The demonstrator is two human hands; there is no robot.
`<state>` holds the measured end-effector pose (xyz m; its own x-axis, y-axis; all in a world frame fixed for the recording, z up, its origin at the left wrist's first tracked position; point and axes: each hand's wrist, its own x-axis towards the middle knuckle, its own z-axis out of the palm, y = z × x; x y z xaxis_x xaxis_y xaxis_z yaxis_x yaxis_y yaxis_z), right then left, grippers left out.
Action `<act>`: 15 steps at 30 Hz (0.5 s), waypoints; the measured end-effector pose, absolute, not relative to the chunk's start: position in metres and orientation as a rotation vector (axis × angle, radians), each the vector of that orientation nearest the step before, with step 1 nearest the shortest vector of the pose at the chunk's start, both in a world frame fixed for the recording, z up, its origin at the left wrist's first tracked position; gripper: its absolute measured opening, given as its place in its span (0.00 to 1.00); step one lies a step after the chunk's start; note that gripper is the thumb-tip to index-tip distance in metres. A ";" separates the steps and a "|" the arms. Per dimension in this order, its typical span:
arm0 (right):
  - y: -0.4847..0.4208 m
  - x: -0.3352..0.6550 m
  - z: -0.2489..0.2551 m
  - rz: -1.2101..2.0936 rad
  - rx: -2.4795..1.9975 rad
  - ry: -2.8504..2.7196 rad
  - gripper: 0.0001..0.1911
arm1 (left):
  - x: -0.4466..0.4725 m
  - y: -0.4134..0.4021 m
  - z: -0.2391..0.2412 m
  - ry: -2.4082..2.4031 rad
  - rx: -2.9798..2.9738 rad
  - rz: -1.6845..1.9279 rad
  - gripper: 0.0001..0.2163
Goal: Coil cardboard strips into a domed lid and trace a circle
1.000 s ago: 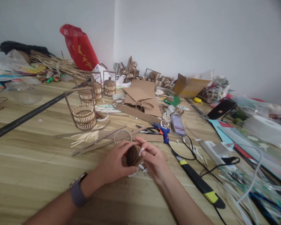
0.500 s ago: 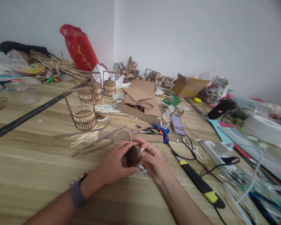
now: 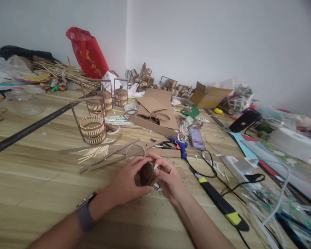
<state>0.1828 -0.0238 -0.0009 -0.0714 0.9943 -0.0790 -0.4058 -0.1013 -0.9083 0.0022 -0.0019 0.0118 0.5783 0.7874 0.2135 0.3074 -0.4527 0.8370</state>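
Left hand [image 3: 123,183] clasping brown roll [image 3: 147,174], dark end roughly toward viewer, right hand [image 3: 171,181] pinching white scrap [image 3: 156,167]

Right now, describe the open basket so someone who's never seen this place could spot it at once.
Find the red bag at the back, then come forward past the lidded baskets. The open basket stands in front of them, just behind the loose pale sticks. Unlike them, it has no lid.

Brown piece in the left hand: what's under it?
White scraps show on the table, lower right of it; anything directly beneath is unseen, covered by the brown piece and left hand.
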 end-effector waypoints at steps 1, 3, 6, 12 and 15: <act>-0.024 0.182 0.000 1.483 -0.932 -0.883 0.16 | 0.002 -0.002 0.012 0.876 2.018 0.774 0.32; -0.024 0.182 0.000 1.463 -0.932 -0.895 0.16 | 0.002 -0.002 0.012 0.885 2.016 0.777 0.31; -0.023 0.182 -0.003 1.422 -0.924 -0.940 0.16 | 0.002 -0.003 0.012 0.884 2.009 0.782 0.31; -0.020 0.186 -0.009 1.326 -0.916 -1.096 0.17 | 0.002 -0.004 0.014 0.857 2.022 0.787 0.30; -0.020 0.186 -0.010 1.308 -0.922 -1.143 0.18 | 0.003 -0.004 0.013 0.862 2.016 0.790 0.31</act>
